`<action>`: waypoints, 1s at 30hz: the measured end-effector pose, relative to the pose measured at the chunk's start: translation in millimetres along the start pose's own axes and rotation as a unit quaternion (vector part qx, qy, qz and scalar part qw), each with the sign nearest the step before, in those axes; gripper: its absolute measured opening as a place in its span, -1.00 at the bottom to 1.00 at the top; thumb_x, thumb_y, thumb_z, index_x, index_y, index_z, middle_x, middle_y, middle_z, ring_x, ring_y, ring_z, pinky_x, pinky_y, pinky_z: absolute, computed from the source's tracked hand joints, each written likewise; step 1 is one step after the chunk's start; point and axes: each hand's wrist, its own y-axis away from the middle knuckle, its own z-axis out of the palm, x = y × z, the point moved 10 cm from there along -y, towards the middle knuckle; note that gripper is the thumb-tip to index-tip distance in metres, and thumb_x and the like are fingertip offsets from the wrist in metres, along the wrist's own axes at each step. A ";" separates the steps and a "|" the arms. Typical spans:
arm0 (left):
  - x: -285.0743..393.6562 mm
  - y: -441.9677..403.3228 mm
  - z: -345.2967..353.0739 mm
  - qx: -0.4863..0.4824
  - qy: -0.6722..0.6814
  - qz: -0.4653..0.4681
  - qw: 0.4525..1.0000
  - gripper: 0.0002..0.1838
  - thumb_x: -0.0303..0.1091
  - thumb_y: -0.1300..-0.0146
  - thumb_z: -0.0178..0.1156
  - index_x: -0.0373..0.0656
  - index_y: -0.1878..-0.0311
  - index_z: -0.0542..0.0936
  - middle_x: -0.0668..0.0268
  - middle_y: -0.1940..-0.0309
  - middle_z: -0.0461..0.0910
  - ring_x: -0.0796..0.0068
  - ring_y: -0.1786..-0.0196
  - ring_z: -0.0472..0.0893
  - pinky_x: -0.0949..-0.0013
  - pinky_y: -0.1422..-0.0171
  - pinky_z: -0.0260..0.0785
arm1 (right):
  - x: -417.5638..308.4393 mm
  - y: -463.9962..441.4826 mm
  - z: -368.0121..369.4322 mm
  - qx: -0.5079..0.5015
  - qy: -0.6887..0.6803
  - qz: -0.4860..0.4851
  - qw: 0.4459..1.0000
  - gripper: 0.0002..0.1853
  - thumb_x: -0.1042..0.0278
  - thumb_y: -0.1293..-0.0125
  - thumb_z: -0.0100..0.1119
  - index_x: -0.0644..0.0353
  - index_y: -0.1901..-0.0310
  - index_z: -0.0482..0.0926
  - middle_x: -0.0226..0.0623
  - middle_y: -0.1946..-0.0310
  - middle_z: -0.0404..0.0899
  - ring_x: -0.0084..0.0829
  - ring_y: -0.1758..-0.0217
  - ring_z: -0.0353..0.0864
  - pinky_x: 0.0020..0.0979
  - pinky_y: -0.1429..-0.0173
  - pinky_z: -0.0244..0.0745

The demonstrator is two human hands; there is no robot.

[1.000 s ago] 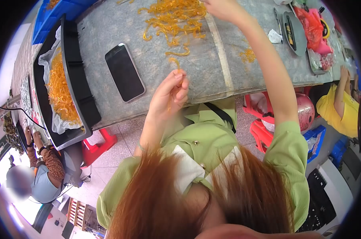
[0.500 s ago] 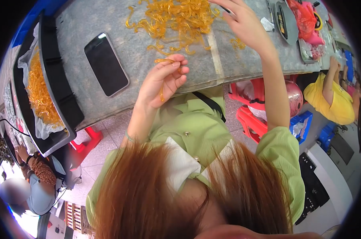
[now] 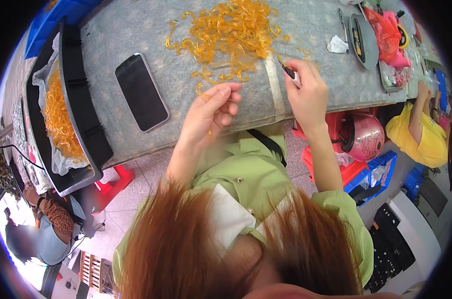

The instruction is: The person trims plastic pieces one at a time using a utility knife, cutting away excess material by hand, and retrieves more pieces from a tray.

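Observation:
My left hand (image 3: 211, 112) is closed in a pinch on a curved amber plastic strip (image 3: 201, 92), just off the table's front edge. Another bit of amber shows below its fingers. In my right hand (image 3: 308, 94) is a small tool with a dark tip and pale handle (image 3: 291, 74); its exact kind I cannot make out. Its tip points at the right side of a loose pile of curly amber strips (image 3: 231, 35). One thin amber strip lies at that tip; whether the tool grips it is unclear.
A smartphone (image 3: 142, 92) lies left of the pile. Farther left, a black bin (image 3: 86, 124) holds a bag of amber strips (image 3: 61, 119). A grey dish with pens (image 3: 364, 45) and a red bag (image 3: 383, 32) are at right. A pink helmet (image 3: 365, 137) sits below the table.
My right hand has come down and toward me, bringing the tool beside the pile's right edge. My left hand still pinches the amber strip. The whole view has shifted slightly.

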 end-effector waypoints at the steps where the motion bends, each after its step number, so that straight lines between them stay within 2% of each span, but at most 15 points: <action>1: 3.6 -0.4 -0.9 0.031 -0.056 0.013 0.998 -0.79 -0.31 -0.33 0.06 -0.23 0.07 0.50 0.50 0.42 0.41 0.72 0.46 0.28 0.66 0.47 0.13 | -4.5 2.5 -5.6 -0.016 0.005 -0.014 1.000 -0.77 0.55 0.02 0.16 0.14 0.25 0.50 -0.27 0.36 0.53 -0.16 0.37 0.57 -0.26 0.34 0.47; 4: 20.8 1.8 7.6 0.096 -0.304 0.069 0.945 -0.80 -0.35 -0.27 0.13 -0.26 0.13 0.55 0.52 0.45 0.47 0.78 0.47 0.31 0.68 0.43 0.14 | -19.1 18.0 -16.1 -0.075 0.022 -0.044 0.996 -0.78 0.55 0.01 0.16 0.13 0.26 0.50 -0.31 0.39 0.51 -0.19 0.42 0.56 -0.29 0.39 0.47; 7: 7.6 -8.6 36.5 0.019 -0.392 0.103 0.914 -0.83 -0.38 -0.20 0.20 -0.27 0.21 0.58 0.54 0.51 0.46 0.82 0.47 0.34 0.69 0.39 0.17 | -25.5 28.2 -22.0 -0.115 0.025 -0.069 0.991 -0.78 0.55 0.02 0.17 0.12 0.27 0.50 -0.34 0.40 0.50 -0.21 0.45 0.55 -0.31 0.41 0.48; 8: -3.9 -11.6 35.9 0.013 -0.350 0.072 0.934 -0.82 -0.40 -0.17 0.21 -0.28 0.20 0.58 0.52 0.47 0.48 0.82 0.44 0.37 0.68 0.37 0.20 | -25.1 31.2 -25.3 -0.118 0.007 -0.071 0.990 -0.78 0.55 0.02 0.18 0.12 0.27 0.51 -0.35 0.38 0.51 -0.21 0.45 0.55 -0.31 0.40 0.48; 12: -9.9 -10.1 46.3 -0.006 -0.462 0.054 0.885 -0.83 -0.40 -0.16 0.22 -0.28 0.21 0.57 0.53 0.48 0.47 0.82 0.44 0.35 0.67 0.36 0.20 | -17.3 32.9 -30.7 -0.095 -0.072 -0.076 0.990 -0.73 0.57 0.06 0.20 0.14 0.24 0.53 -0.34 0.31 0.53 -0.22 0.40 0.57 -0.34 0.35 0.50; 15: -14.1 -13.7 51.0 -0.007 -0.493 0.057 0.868 -0.82 -0.37 -0.18 0.20 -0.28 0.22 0.56 0.53 0.49 0.46 0.81 0.44 0.34 0.66 0.37 0.20 | -6.8 33.8 -30.2 -0.076 -0.137 -0.045 0.987 -0.71 0.57 0.03 0.23 0.15 0.20 0.54 -0.28 0.24 0.53 -0.25 0.28 0.59 -0.34 0.29 0.51; 17: -8.0 -14.3 48.9 0.027 -0.492 0.078 0.867 -0.82 -0.35 -0.20 0.19 -0.28 0.23 0.56 0.53 0.50 0.45 0.80 0.45 0.32 0.65 0.38 0.20 | 17.6 37.9 -40.4 -0.041 -0.174 0.106 0.978 -0.70 0.54 -0.10 0.20 0.22 0.08 0.49 -0.28 0.29 0.49 -0.41 0.33 0.49 -0.46 0.29 0.44; 18: -2.5 -15.4 46.7 0.046 -0.501 0.097 0.859 -0.81 -0.33 -0.21 0.17 -0.27 0.23 0.55 0.54 0.52 0.44 0.79 0.48 0.29 0.64 0.40 0.18 | 39.6 48.6 -43.3 -0.026 -0.208 0.183 0.960 -0.69 0.52 -0.14 0.18 0.24 0.05 0.47 -0.31 0.31 0.47 -0.46 0.35 0.45 -0.50 0.30 0.41; 21: -3.2 -19.8 42.8 0.079 -0.534 0.099 0.836 -0.81 -0.34 -0.21 0.16 -0.28 0.22 0.55 0.52 0.48 0.49 0.80 0.49 0.27 0.65 0.40 0.17 | 73.2 85.1 -42.3 -0.104 -0.232 0.280 0.926 -0.67 0.46 -0.27 0.07 0.28 -0.06 0.37 -0.47 0.37 0.36 -0.63 0.43 0.30 -0.63 0.33 0.29; 23: -6.4 -21.0 43.0 0.078 -0.513 0.109 0.848 -0.81 -0.35 -0.22 0.16 -0.29 0.20 0.55 0.48 0.45 0.53 0.82 0.49 0.27 0.67 0.41 0.16 | 71.9 114.1 -21.1 -0.202 -0.344 0.340 0.852 -0.68 0.44 -0.31 0.03 0.26 -0.08 0.36 -0.49 0.38 0.35 -0.65 0.43 0.32 -0.63 0.34 0.30; 24: -7.9 -21.1 42.4 0.077 -0.503 0.114 0.853 -0.81 -0.36 -0.22 0.16 -0.29 0.19 0.55 0.47 0.43 0.55 0.82 0.49 0.28 0.68 0.41 0.15 | 64.5 121.7 -5.5 -0.194 -0.456 0.335 0.802 -0.69 0.44 -0.33 -0.02 0.26 -0.09 0.35 -0.47 0.38 0.37 -0.69 0.44 0.35 -0.64 0.35 0.32; 27: -14.2 -24.0 25.5 0.092 -0.458 0.083 0.880 -0.82 -0.39 -0.23 0.16 -0.29 0.18 0.55 0.41 0.37 0.60 0.85 0.49 0.28 0.72 0.41 0.14 | 35.3 125.3 32.7 -0.191 -0.571 0.364 0.711 -0.69 0.43 -0.34 -0.03 0.29 -0.09 0.32 -0.44 0.35 0.37 -0.69 0.45 0.36 -0.65 0.40 0.32; 28: -12.6 -23.7 22.6 0.102 -0.449 0.091 0.883 -0.80 -0.35 -0.13 0.22 -0.28 0.23 0.58 0.50 0.62 0.36 0.73 0.51 0.29 0.57 0.43 0.21 | 35.4 122.3 40.0 -0.161 -0.589 0.379 0.695 -0.68 0.43 -0.34 -0.03 0.28 -0.10 0.31 -0.42 0.32 0.38 -0.69 0.45 0.37 -0.65 0.40 0.32; 30: -11.9 -20.5 25.6 0.098 -0.474 0.091 0.870 -0.80 -0.35 -0.13 0.22 -0.28 0.24 0.58 0.49 0.61 0.37 0.73 0.51 0.30 0.57 0.42 0.22 | 41.6 114.5 52.4 -0.101 -0.624 0.404 0.662 -0.66 0.43 -0.34 -0.02 0.27 -0.12 0.29 -0.38 0.26 0.39 -0.67 0.46 0.39 -0.64 0.41 0.33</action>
